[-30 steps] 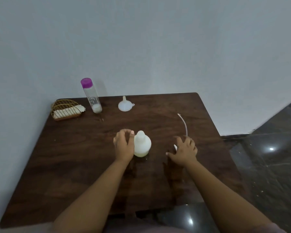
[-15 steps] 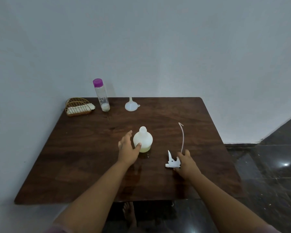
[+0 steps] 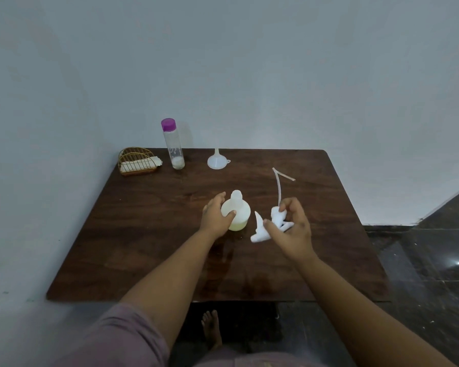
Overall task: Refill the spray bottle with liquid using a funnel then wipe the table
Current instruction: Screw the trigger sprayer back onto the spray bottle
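Right hand (image 3: 292,231) pinches spray head (image 3: 272,225), lifted off table (image 3: 149,234); dip tube (image 3: 278,186) trails away from person, kinked at far end. Head likely light, rigid; tube thin, springy, best left alone, hold at collar.

Left hand (image 3: 215,215) curls round spray bottle (image 3: 236,213) at table centre, neck open. Thin plastic probably squeezable, grip body low. Pale yellowish liquid only near bottom.

Funnel (image 3: 217,161) upside down near far edge. Purple-capped bottle (image 3: 173,144) clear, little white content at base. Wire basket (image 3: 137,161) holds white cloth (image 3: 141,163).
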`<state>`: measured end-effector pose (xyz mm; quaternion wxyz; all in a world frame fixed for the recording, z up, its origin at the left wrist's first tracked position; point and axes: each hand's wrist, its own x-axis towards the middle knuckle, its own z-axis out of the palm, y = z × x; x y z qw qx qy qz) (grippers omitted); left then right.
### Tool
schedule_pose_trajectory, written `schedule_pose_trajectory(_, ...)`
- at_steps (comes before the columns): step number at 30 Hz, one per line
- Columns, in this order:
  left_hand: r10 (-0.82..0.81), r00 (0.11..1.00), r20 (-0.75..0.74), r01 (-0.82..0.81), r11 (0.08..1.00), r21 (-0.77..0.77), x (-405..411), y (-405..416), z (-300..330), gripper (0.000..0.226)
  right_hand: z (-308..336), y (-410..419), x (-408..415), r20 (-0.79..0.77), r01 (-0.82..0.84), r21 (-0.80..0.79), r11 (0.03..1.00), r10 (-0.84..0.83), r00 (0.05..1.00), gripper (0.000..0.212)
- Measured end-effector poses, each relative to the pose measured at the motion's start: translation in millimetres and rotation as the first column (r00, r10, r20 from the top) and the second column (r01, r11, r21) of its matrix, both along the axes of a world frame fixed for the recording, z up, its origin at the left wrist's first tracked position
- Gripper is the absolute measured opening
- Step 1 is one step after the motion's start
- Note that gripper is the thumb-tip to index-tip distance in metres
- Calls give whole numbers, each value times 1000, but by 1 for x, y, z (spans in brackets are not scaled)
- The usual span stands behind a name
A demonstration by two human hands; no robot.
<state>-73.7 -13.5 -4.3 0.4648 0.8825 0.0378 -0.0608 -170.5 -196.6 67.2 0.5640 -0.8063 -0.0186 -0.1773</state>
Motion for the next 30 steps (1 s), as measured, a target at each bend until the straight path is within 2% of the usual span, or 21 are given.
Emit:
schedule_pose_trajectory(2,-9,1000,-1,9,1000,4,5,-1,4,69,20,0,4,-118,-7,239,971,36,992,30)
schedule_pose_trajectory(3,-10,1000,-1,10,1000,4,8,-2,6,69,29,-2,6,-160,-21,450,893,104,982,27)
schedule_pose_trajectory(5,0,1000,-13,0,1000,6,13,-4,7,69,40,-8,10,-170,-19,810,586,265,949,20)
schedule_pose_trajectory(6,4,1000,-23,-4,1000,7,14,-4,8,68,44,-12,10,-160,3,892,453,309,938,19)
schedule_pose_trajectory(7,4,1000,-27,-4,1000,6,16,-5,7,67,48,-15,9,-165,31,926,376,328,930,19)
schedule_pose_trajectory(8,-4,1000,-24,4,1000,10,16,-5,7,66,50,-17,9,-178,61,939,339,327,928,18)
schedule_pose_trajectory(14,-33,999,22,33,999,-1,19,-12,10,56,56,-26,3,-211,154,969,191,329,920,7)
schedule_pose_trajectory(17,-45,999,31,45,999,-1,21,-15,10,56,51,-33,3,-203,166,977,134,338,919,12)
schedule_pose_trajectory(20,-44,998,47,44,999,5,23,-19,10,50,48,-38,4,-165,145,986,83,342,925,31)
schedule_pose_trajectory(23,-42,996,74,41,999,18,24,-20,9,42,49,-40,4,-219,188,974,127,308,926,7)
schedule_pose_trajectory(26,-32,996,80,29,999,28,24,-21,11,36,47,-42,5,-267,221,959,179,303,915,12)
schedule_pose_trajectory(30,-27,995,93,24,999,28,25,-21,13,32,46,-41,10,-356,272,904,330,229,906,17)
